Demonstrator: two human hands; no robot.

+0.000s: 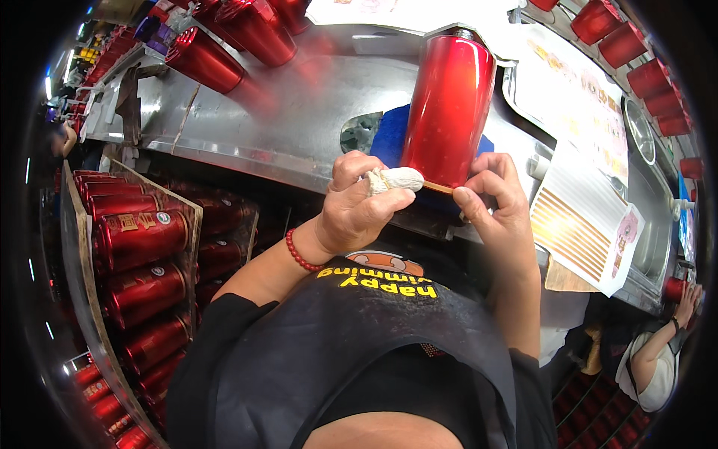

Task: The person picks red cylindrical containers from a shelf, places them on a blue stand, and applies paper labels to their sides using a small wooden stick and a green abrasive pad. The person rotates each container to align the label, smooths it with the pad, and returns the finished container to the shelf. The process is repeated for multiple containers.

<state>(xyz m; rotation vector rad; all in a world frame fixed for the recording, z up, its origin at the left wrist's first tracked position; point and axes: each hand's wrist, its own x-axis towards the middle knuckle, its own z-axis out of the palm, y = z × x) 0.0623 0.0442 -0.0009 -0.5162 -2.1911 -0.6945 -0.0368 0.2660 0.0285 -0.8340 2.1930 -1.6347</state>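
A glossy red cylindrical container [449, 112] lies on a blue cloth [389, 134] on the metal bench, its near end between my hands. A thin gold-coloured strip [438, 187] runs along that near edge. My left hand [364, 205], with a white fabric cover on one finger and a red bead bracelet at the wrist, has its covered fingertip on the strip's left end. My right hand [493, 196] pinches the strip's right end between thumb and finger. Gold strips on a white backing sheet [572, 219] lie to the right.
Several red containers [207, 59] stand at the bench's far left. Printed sheets [583, 90] and a metal bowl [639, 129] are at right. A wooden-sided crate [190, 207] holds red containers at left. Another person's arm [659, 348] shows at lower right, a hand [69, 138] at far left.
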